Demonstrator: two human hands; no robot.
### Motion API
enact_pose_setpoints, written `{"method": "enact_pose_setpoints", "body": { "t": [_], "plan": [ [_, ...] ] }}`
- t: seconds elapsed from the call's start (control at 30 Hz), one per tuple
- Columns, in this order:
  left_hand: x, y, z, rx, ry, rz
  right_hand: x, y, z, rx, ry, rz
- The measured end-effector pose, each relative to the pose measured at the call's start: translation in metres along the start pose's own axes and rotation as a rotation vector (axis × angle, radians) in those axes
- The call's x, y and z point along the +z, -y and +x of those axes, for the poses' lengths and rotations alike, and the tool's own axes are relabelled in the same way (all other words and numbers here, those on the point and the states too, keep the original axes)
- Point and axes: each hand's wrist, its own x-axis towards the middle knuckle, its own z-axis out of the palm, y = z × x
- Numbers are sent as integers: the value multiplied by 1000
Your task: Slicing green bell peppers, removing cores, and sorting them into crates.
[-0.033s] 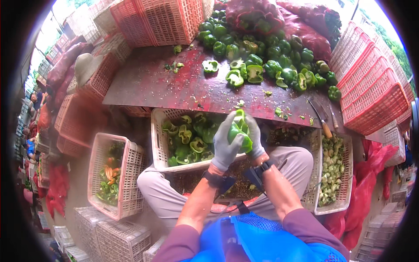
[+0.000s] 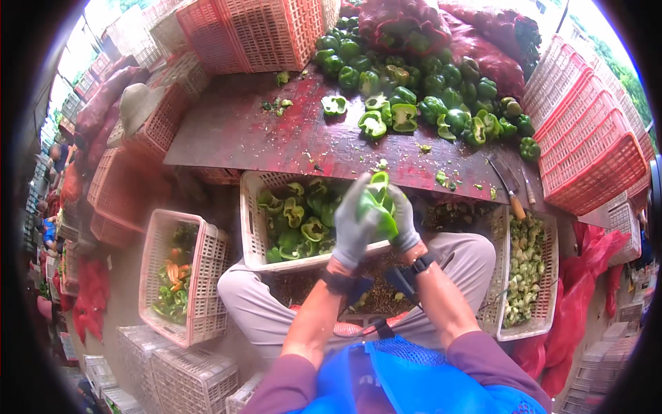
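Both my hands, in grey gloves, are closed round a green bell pepper (image 2: 376,201) with an opened edge, held in front of the table's near edge. My left hand (image 2: 353,224) wraps its left side and is smeared by motion. Along the pepper's right side lies my right hand (image 2: 405,219), fingers bent against it. Just left of my hands, a white crate (image 2: 254,238) contains cut green peppers (image 2: 293,210). On the table (image 2: 241,141) lie whole green peppers (image 2: 448,76) in a heap, with several halved ones (image 2: 372,124) at its front.
A wooden-handled knife (image 2: 514,203) and another slim tool (image 2: 528,188) lie at the table's right edge. Pepper cores (image 2: 516,276) fill a crate (image 2: 546,314) at right. Another crate (image 2: 196,328) at left contains green and orange peppers. Stacked red crates (image 2: 593,148) and mesh sacks (image 2: 483,58) stand around.
My left hand has shifted slightly and blurred against the pepper, which has turned a little. My right hand stays nearly where it was.
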Motion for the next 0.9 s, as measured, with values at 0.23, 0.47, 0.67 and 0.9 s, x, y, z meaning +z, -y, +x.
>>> {"method": "enact_pose_setpoints", "body": {
  "t": [0.23, 0.47, 0.67, 0.9],
  "plan": [
    [-52, 22, 21, -335, 114, -1192, -16, 48, 46, 20, -151, -90],
    [-30, 27, 21, -358, 226, -1330, -99, 106, 127, -90, -372, -536],
    [-40, 37, 2, -557, 80, -1376, 44, 108, 6, -791, 458, -1312],
    [-9, 28, -11, -634, -73, -1045, 48, 73, -18, -896, 598, -1294]
  ]
}}
